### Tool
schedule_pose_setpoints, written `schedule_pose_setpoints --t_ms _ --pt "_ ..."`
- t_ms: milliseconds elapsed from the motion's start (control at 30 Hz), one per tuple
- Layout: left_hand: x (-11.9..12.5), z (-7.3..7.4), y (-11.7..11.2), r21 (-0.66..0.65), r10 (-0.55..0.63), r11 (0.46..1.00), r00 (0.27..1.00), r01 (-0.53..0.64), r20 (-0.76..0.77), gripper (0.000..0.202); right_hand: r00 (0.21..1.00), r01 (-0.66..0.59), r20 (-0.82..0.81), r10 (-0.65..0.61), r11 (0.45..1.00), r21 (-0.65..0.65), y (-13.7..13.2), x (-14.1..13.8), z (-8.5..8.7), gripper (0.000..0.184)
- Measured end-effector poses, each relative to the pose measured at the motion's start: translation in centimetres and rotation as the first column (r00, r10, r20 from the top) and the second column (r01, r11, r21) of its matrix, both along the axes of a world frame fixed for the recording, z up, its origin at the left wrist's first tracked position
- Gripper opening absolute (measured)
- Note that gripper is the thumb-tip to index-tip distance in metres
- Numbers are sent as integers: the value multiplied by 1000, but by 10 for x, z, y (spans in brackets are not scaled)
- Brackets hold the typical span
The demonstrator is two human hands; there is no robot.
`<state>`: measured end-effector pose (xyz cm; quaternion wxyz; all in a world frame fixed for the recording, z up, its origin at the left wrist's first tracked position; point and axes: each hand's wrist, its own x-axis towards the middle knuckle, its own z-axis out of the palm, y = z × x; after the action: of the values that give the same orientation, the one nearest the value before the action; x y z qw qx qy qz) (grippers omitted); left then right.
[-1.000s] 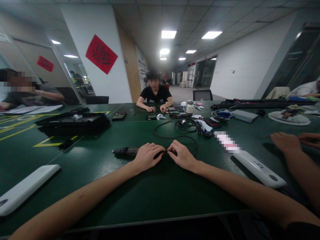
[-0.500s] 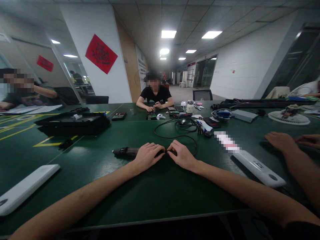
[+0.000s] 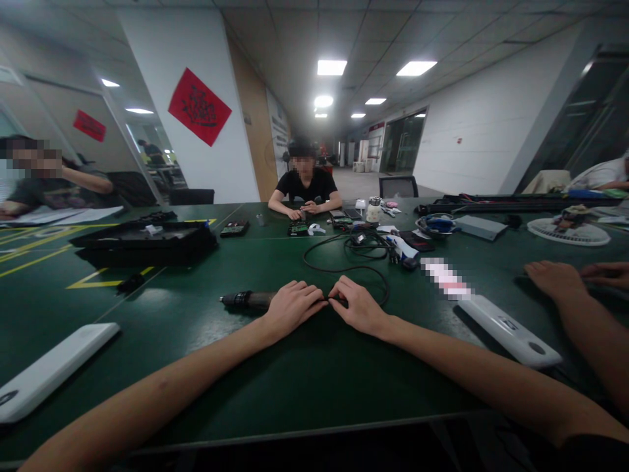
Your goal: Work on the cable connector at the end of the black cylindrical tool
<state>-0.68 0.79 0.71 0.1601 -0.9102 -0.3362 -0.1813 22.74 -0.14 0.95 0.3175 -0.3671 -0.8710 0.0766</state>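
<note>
A dark electric screwdriver lies on the green table, its tip pointing left. My left hand is closed over its rear end, which the palm and fingers hide. My right hand pinches a small dark piece at the tail of the screwdriver, seemingly the end of the black cable. The fingertips of both hands nearly meet there, and the exact joint between cable and tool is hidden. From behind my right hand the cable loops back to a coil farther up the table.
White oblong devices lie at left and right. A black tray stands back left. Another person's hand rests at the right; a person sits opposite with circuit boards. A white fan-like part lies back right.
My left hand's fingertips have shifted slightly right, closer to my right hand's fingers. The screwdriver and cable look nearly unmoved.
</note>
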Motion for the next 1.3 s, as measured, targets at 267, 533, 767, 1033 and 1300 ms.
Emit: schedule_pose_setpoints --t_ms 267,533,767,1033,1300 --pt "-1 -2 0 -7 8 1000 999 -7 31 28 1000 -7 -5 7 1000 -5 0 0 0 9" --pt "-2 -2 -1 -31 -10 999 998 12 65 22 1000 -10 -16 9 1000 -16 0 -1 0 10" --pt "-2 1 -3 -50 -30 998 998 32 53 20 1000 -15 -20 14 999 -34 -1 -1 1 12" --pt "-2 -2 -2 -45 -12 999 998 15 64 23 1000 -23 -14 23 999 -33 0 -1 1 12" --pt "-2 -2 -2 -60 2 998 997 3 73 20 1000 -26 -6 26 999 -20 0 -1 0 13"
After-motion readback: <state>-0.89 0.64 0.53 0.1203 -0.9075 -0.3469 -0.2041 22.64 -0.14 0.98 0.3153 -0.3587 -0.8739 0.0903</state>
